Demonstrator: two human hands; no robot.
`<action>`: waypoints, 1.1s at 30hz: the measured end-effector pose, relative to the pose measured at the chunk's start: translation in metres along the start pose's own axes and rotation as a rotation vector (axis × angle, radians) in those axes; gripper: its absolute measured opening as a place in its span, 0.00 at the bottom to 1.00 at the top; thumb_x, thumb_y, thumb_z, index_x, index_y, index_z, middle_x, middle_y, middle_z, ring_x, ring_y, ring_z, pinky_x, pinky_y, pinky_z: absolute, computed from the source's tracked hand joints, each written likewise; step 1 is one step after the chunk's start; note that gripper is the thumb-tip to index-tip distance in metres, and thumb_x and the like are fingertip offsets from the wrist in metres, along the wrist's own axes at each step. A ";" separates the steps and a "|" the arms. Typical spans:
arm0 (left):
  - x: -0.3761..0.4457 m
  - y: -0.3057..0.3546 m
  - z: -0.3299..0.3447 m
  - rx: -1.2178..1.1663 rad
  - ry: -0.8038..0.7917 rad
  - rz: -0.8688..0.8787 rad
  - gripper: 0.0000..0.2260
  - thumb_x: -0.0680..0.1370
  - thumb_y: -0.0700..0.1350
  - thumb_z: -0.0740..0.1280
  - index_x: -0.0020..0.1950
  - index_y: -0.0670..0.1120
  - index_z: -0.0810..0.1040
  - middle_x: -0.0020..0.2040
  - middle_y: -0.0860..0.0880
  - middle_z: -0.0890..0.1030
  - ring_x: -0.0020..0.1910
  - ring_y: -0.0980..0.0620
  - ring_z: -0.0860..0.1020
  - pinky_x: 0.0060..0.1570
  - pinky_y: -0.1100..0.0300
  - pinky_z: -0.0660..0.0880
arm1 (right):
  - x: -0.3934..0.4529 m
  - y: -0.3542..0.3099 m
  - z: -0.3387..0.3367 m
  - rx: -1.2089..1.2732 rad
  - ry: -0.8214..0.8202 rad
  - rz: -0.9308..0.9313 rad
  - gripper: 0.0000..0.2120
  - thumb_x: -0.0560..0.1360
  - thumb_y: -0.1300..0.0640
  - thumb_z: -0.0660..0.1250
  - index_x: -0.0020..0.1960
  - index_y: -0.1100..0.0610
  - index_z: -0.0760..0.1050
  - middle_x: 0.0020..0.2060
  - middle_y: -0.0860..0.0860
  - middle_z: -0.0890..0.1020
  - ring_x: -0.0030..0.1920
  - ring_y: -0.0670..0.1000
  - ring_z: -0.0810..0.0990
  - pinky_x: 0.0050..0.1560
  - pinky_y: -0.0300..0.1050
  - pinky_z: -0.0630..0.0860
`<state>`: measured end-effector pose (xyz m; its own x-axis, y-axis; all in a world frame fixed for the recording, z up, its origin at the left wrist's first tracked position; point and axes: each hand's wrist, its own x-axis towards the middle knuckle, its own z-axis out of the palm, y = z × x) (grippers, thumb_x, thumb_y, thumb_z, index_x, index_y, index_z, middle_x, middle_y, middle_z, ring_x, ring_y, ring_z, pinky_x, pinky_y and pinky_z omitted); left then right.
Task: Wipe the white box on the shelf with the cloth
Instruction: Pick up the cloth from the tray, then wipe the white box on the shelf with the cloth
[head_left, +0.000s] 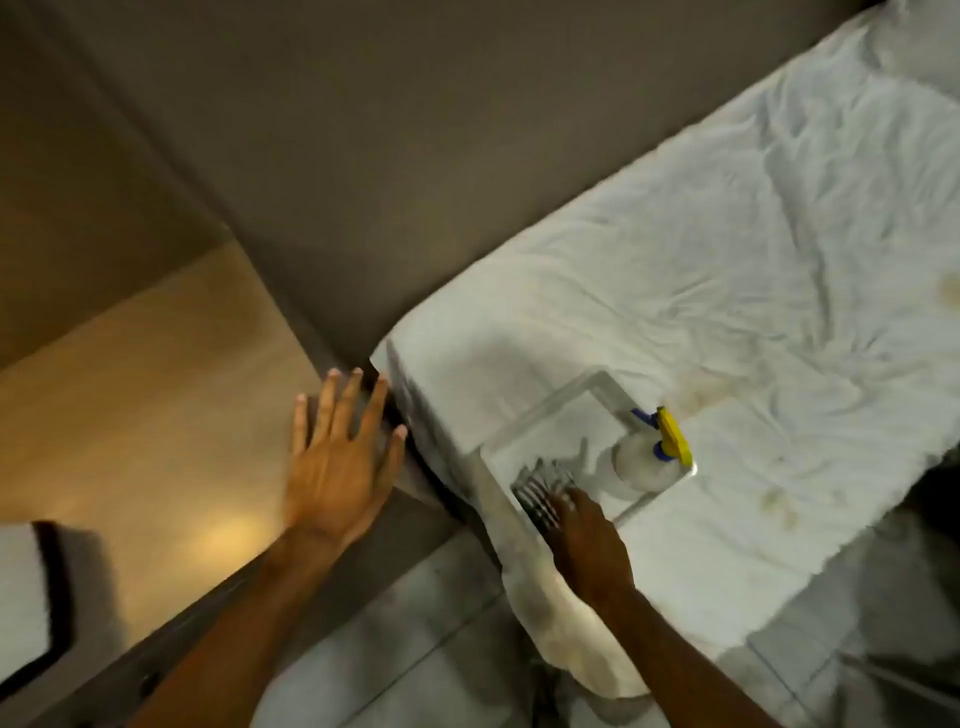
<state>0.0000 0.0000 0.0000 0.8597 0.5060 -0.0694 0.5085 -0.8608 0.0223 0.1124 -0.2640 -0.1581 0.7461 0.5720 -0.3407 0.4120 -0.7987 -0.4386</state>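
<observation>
Head view, steep downward, close over hands.

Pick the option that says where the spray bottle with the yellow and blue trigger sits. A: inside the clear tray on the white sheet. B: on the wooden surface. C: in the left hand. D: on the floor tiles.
A: the spray bottle stands inside the clear tray on the white sheet, just beyond the right hand; the left hand is spread open and empty.

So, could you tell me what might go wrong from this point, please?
1. The right hand reaches for the striped cloth in the clear tray; the spray bottle right beside it could get knocked over.
2. The tray sits near the corner of the rumpled sheet, so a tug might slide it off.
</observation>
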 end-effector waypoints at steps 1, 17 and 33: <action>0.006 0.000 0.004 -0.003 -0.010 -0.008 0.32 0.84 0.63 0.44 0.85 0.51 0.57 0.85 0.43 0.58 0.85 0.41 0.52 0.83 0.36 0.53 | 0.016 0.010 0.012 0.008 -0.016 -0.015 0.22 0.81 0.47 0.61 0.74 0.49 0.67 0.74 0.52 0.71 0.72 0.55 0.71 0.70 0.49 0.71; 0.011 0.000 0.015 0.050 0.093 -0.017 0.29 0.84 0.60 0.52 0.84 0.50 0.62 0.84 0.42 0.62 0.85 0.42 0.55 0.82 0.36 0.56 | 0.081 0.032 0.063 -0.124 0.004 0.019 0.20 0.76 0.51 0.67 0.67 0.54 0.71 0.63 0.57 0.79 0.59 0.58 0.78 0.52 0.54 0.81; 0.012 0.003 0.013 -0.007 0.034 -0.077 0.30 0.84 0.62 0.52 0.84 0.49 0.62 0.84 0.43 0.62 0.85 0.41 0.56 0.80 0.35 0.59 | -0.002 -0.052 -0.086 1.864 -0.256 0.591 0.17 0.81 0.48 0.62 0.62 0.57 0.80 0.57 0.57 0.86 0.59 0.57 0.84 0.62 0.55 0.80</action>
<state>0.0113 0.0029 -0.0139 0.8191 0.5725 -0.0372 0.5734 -0.8189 0.0247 0.1351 -0.2397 -0.0630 0.4101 0.4994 -0.7632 -0.9113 0.1905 -0.3650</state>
